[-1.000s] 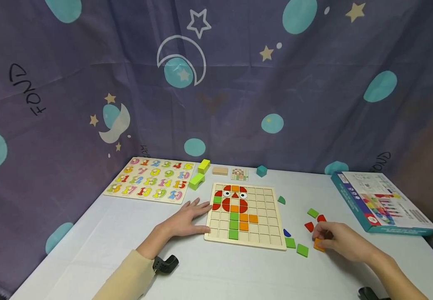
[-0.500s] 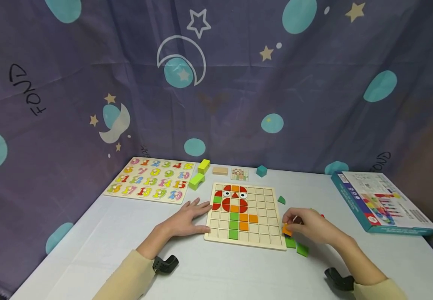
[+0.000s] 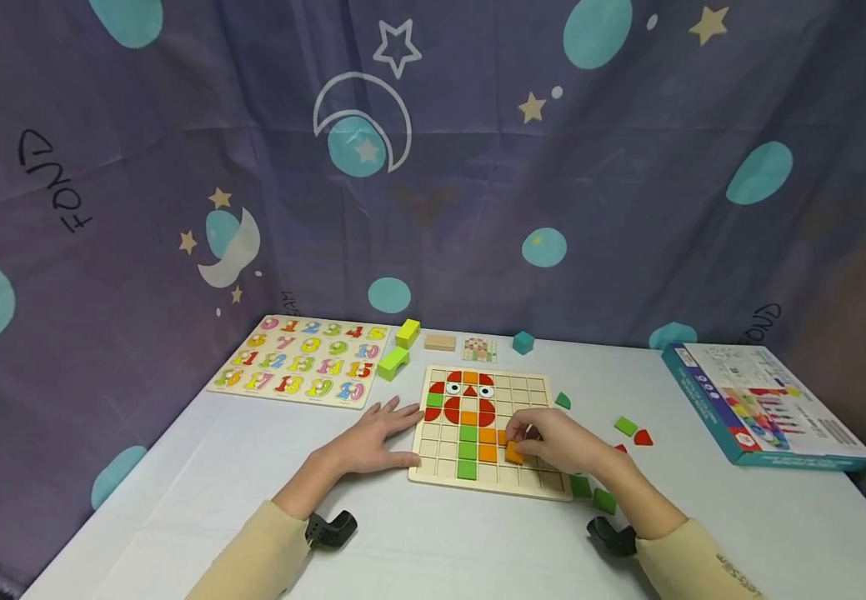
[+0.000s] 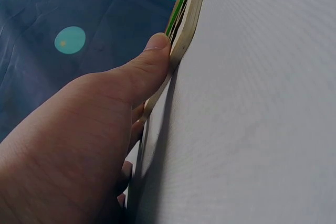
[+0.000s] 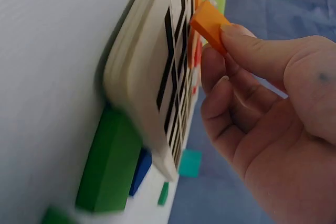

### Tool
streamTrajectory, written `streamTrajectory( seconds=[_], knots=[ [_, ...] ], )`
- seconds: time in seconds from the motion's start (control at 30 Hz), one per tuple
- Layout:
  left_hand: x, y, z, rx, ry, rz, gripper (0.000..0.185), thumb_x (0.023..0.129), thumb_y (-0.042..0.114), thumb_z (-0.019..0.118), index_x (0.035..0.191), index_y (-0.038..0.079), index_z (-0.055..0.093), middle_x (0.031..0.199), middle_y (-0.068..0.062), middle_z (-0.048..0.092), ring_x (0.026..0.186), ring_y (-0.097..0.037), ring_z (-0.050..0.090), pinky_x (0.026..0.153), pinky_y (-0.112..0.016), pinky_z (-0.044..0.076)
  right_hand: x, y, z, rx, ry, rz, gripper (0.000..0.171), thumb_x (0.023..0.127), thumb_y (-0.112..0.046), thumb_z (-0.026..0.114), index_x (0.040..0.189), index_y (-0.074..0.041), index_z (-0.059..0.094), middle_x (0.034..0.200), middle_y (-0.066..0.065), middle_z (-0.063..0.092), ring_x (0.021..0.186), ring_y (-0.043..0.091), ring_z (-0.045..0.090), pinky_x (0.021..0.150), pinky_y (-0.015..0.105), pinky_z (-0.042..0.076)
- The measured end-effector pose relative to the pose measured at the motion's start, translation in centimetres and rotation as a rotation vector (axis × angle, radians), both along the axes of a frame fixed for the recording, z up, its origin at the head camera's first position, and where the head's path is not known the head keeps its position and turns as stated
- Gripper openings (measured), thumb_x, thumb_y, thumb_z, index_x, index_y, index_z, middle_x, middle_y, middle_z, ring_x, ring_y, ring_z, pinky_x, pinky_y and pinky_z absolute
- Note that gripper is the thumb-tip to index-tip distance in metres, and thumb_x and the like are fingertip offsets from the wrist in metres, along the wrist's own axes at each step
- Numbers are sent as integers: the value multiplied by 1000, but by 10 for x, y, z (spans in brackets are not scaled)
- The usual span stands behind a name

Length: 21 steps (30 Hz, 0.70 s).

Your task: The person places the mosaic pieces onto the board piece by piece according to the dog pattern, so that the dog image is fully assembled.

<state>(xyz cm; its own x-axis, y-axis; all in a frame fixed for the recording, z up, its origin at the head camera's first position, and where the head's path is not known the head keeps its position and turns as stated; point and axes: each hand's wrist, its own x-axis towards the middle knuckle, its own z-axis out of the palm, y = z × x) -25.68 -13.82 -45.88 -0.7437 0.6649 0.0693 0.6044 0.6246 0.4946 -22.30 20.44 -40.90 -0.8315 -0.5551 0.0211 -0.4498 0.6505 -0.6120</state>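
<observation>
Two hands: right hand (image 3: pixel 563 446) pinches half-hidden orange tile (image 5: pixel 209 24); left hand (image 3: pixel 376 433) flat against board (image 3: pixel 530 392).

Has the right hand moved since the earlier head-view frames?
Yes. The right hand, pinching an orange tile, has moved left from the loose pieces onto the grid board.

I see my left hand (image 4: pixel 79 145) with its thumb pressed against the near edge of the puzzle board (image 4: pixel 185 27) on the white table (image 4: pixel 252 119)
</observation>
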Motion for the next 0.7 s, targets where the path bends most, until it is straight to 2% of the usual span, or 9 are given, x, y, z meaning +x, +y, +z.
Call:
streamTrajectory(
  seconds=[0.43, 0.7],
  knots=[
    [0, 0, 0, 5, -7, -1, 78, 92, 54, 68, 154, 15, 44, 160, -7, 37, 152, -37, 14, 120, -59, 9, -2, -15, -5, 39, 13, -26, 14, 89, -1, 75, 90, -13, 68, 83, -8, 61, 77, 14, 55, 71, 26, 51],
    [0, 0, 1, 4, -6, -3, 78, 92, 54, 68, 155, 15, 44, 160, -7, 36, 152, -38, 14, 119, -59, 9, -2, -5, -2, 20, 6, -58, 10, 90, -7, 77, 96, -13, 71, 87, -7, 62, 80, 15, 55, 72, 27, 51]
  ],
)
